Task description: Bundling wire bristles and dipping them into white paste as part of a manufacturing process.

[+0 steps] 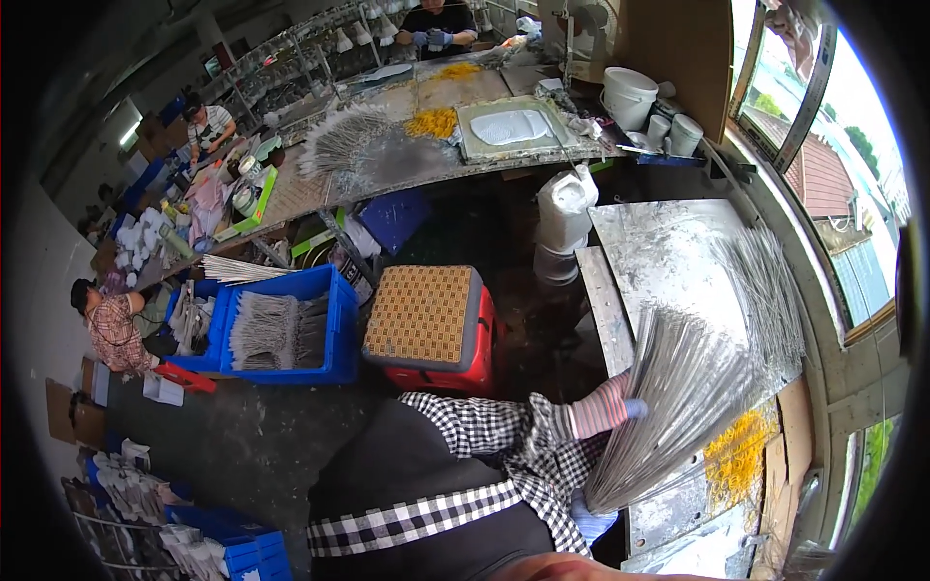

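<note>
A thick bundle of thin grey metal wires (673,407) fans out over the metal-topped bench to my right. My left hand (603,409), in a striped glove with blue fingertips, is closed on the near side of the bundle; some of its fingers are hidden behind the wires. At the bundle's lower end is my right hand (593,524) in a light blue glove, its fingers hidden. Another heap of grey wires (765,295) lies along the bench's window side. Beside the bundle sits a pile of yellow rings or bands (738,455).
A red box stool with a woven-pattern top (423,315) stands left of the bench. Blue crates (334,329) hold more wires. A white jug (567,208) stands by the bench corner. Along the far table (407,169) lie wires, yellow bands and a tray. Other people work further off.
</note>
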Available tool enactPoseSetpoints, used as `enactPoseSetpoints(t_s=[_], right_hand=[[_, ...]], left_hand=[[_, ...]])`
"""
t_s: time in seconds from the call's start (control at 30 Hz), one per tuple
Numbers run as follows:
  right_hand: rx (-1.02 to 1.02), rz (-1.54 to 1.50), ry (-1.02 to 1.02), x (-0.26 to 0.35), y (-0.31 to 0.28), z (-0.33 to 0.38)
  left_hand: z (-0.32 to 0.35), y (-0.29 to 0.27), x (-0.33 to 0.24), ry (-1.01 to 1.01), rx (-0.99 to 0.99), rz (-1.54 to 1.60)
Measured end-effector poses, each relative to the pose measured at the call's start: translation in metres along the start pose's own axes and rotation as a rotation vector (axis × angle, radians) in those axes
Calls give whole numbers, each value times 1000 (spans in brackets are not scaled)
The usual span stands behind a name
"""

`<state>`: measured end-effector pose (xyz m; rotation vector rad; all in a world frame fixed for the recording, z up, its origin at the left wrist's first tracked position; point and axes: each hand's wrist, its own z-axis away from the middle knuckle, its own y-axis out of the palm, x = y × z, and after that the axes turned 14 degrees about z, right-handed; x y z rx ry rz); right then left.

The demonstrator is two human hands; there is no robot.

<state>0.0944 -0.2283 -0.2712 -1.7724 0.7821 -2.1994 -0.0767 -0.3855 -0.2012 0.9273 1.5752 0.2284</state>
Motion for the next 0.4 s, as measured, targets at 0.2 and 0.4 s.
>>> enactPoseSetpoints(t_s=[0.2,0.4], right_hand=[[-151,103,-37,-13,11,-4],[-149,99,-178,-11,3,-2]], left_hand=[[11,24,-24,20,139,231],[10,2,-16,-89,118,-162]])
